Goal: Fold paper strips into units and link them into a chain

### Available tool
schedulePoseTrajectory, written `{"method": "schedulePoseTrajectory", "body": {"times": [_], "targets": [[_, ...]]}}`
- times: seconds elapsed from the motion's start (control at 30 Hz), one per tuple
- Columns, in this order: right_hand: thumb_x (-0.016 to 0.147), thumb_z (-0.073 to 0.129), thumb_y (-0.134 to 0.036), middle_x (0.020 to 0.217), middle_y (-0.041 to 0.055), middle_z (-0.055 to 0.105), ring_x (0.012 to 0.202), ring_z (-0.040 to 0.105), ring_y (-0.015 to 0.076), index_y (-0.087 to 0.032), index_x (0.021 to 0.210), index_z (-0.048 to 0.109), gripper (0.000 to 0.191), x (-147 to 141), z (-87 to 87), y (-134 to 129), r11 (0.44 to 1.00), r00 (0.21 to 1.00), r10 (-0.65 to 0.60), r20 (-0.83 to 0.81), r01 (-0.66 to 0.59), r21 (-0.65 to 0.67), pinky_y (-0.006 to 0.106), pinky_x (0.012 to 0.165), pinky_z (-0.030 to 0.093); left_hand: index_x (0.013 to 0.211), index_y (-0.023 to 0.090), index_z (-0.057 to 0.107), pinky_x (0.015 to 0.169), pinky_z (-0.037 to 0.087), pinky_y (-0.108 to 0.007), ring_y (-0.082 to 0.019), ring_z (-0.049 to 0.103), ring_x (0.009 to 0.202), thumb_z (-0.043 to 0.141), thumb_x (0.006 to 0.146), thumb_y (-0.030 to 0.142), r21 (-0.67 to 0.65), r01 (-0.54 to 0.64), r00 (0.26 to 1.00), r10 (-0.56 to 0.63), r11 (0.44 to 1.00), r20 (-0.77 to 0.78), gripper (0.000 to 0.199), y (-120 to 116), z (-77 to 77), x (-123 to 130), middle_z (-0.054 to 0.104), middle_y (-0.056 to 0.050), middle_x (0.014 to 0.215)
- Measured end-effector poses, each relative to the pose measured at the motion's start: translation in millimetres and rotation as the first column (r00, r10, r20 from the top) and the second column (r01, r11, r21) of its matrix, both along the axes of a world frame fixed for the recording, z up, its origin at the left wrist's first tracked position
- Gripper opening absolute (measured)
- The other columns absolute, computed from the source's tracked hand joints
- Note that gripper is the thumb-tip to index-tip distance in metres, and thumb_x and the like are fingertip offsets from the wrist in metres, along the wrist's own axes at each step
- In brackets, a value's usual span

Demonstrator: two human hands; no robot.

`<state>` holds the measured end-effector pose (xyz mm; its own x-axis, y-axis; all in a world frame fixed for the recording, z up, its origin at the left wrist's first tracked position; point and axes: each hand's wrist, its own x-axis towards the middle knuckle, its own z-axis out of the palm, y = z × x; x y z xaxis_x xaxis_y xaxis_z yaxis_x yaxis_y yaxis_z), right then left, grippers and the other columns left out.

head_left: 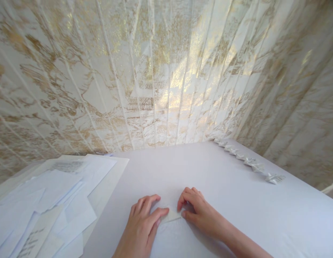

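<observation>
A small folded piece of white paper (pixel 173 216) lies on the white tabletop between my two hands. My left hand (pixel 145 218) rests at its left side, one fingertip pressing the paper and the thumb by its left end, other fingers bent. From the right, my right hand (pixel 194 208) has its fingers curled, with thumb and forefinger close together at the paper's right corner. The fingers partly cover the paper, so its full folded shape is hidden.
Loose white sheets (pixel 61 190), some printed, overlap in a pile on the left. Several small folded paper figures (pixel 256 166) stand in a row along the right edge of the white table (pixel 155 168). Patterned white and gold curtains (pixel 145 79) hang behind and at the right.
</observation>
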<state>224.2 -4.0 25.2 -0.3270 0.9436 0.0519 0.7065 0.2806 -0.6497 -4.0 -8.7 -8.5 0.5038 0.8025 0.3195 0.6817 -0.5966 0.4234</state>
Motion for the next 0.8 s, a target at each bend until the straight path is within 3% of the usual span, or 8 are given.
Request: {"method": "schedulePoseTrajectory", "body": {"times": [0.13,0.27,0.47,0.7,0.8], "targets": [[0.072,0.053,0.004,0.094,0.0009,0.06,0.091,0.056,0.0187,-0.021,0.094,0.059,0.034,-9.6,-1.0,-5.3,0.994,0.996,0.078,-0.03,-0.076,0.072,0.032,0.083,0.045,0.114,0.033,0.063,0.092,0.048,-0.044,-0.026,0.053,0.114,0.059,0.089,0.025,-0.014,0.028,1.0,-0.027,1.0,0.015,0.027,-2.4,2.1,2.6,0.059,-0.004,0.126],[0.074,0.06,0.003,0.101,0.0033,0.062,0.093,0.058,0.0203,-0.02,0.099,0.057,0.034,-29.9,-5.8,-7.0,0.963,0.977,0.151,0.151,-0.18,0.202,0.031,0.081,0.049,0.108,0.027,0.063,0.09,0.049,-0.039,-0.024,0.057,0.107,0.055,0.089,0.014,-0.047,0.042,0.999,-0.041,0.998,0.023,0.025,-3.0,8.4,7.2,0.064,-0.004,0.115],[0.078,0.067,-0.003,0.095,0.0043,0.065,0.084,0.062,0.0213,-0.017,0.096,0.058,0.025,-42.6,-4.5,-1.1,0.919,0.905,0.15,0.398,-0.276,0.28,0.031,0.072,0.053,0.098,0.023,0.061,0.087,0.05,-0.037,-0.022,0.058,0.102,0.049,0.089,0.006,-0.067,0.054,0.997,-0.051,0.996,0.052,0.022,0.8,13.1,8.6,0.065,-0.003,0.107],[0.083,0.066,-0.007,0.094,0.0058,0.066,0.082,0.064,0.0224,-0.015,0.096,0.061,0.016,-49.1,-8.9,1.0,0.885,0.841,0.107,0.53,-0.323,0.334,0.031,0.063,0.053,0.098,0.023,0.053,0.081,0.052,-0.035,-0.019,0.062,0.09,0.041,0.096,0.017,-0.175,-0.073,0.981,0.102,0.982,0.162,0.014,2.7,8.9,5.6,0.062,-0.002,0.095],[0.086,0.066,-0.012,0.095,0.0057,0.066,0.084,0.064,0.0238,-0.016,0.095,0.063,0.011,-50.8,-9.7,1.0,0.889,0.826,0.096,0.555,-0.322,0.325,0.032,0.062,0.053,0.098,0.023,0.055,0.084,0.051,-0.035,-0.019,0.061,0.094,0.039,0.094,0.013,-0.143,-0.084,0.981,0.107,0.986,0.161,0.019,3.5,7.3,2.6,0.062,-0.003,0.097]]}}
